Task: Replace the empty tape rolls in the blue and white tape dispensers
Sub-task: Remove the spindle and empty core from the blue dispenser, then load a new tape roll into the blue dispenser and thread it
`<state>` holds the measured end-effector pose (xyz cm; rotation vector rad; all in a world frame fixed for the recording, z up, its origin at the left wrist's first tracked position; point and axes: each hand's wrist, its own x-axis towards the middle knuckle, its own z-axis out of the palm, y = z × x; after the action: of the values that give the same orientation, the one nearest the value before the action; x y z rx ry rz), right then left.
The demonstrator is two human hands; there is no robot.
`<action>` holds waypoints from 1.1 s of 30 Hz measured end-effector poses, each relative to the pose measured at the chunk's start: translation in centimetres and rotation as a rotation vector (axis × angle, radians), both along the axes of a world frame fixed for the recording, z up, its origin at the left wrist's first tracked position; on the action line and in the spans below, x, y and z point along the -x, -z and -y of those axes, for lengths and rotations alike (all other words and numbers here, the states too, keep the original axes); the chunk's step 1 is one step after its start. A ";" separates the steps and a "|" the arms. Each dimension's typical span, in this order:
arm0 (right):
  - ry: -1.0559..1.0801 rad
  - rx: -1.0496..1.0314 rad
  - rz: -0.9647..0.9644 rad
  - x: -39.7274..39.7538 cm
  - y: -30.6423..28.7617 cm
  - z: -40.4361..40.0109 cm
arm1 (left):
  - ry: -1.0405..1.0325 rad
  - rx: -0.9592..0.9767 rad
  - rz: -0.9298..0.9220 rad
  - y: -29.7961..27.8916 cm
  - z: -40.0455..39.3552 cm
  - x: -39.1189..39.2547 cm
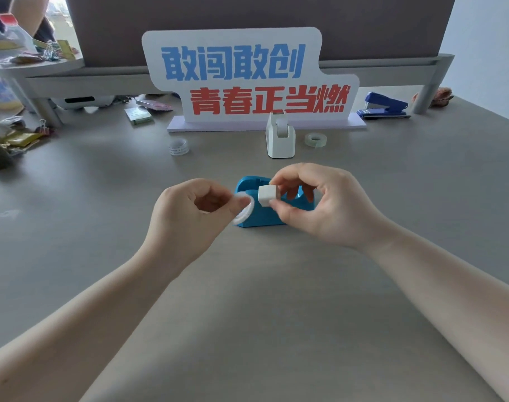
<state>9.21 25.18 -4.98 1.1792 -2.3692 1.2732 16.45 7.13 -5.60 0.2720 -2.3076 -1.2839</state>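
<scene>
The blue tape dispenser (262,216) stands on the grey desk at the centre, partly hidden behind my hands. My left hand (189,216) pinches a thin white empty tape ring (244,213) just left of the dispenser. My right hand (320,207) holds a small white spool core (267,195) between thumb and fingers, right beside the ring. Farther back stands the white tape dispenser (280,137). A printed tape roll (179,146) lies to its left and a clear tape roll (315,139) to its right.
A white sign with blue and red characters (247,79) stands behind the dispensers. A blue stapler (385,104) sits at the back right. Binder clips, packets and clutter (12,137) crowd the left edge, under a grey monitor riser (59,79).
</scene>
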 end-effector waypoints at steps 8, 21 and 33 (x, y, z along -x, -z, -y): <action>-0.014 -0.007 -0.021 0.1 0.4 0.7 | 0.065 0.679 -0.038 2.7 3.4 -2.2; -0.030 -0.004 -0.023 0.3 0.1 1.2 | -0.010 0.724 0.013 2.5 4.7 -0.7; -0.059 -0.009 -0.024 1.0 -0.3 2.4 | -0.244 0.604 0.253 1.9 10.1 10.8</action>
<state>8.18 22.74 -4.65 1.2685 -2.3426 1.2603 5.69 -2.92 -7.49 0.5046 -2.6436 -0.4175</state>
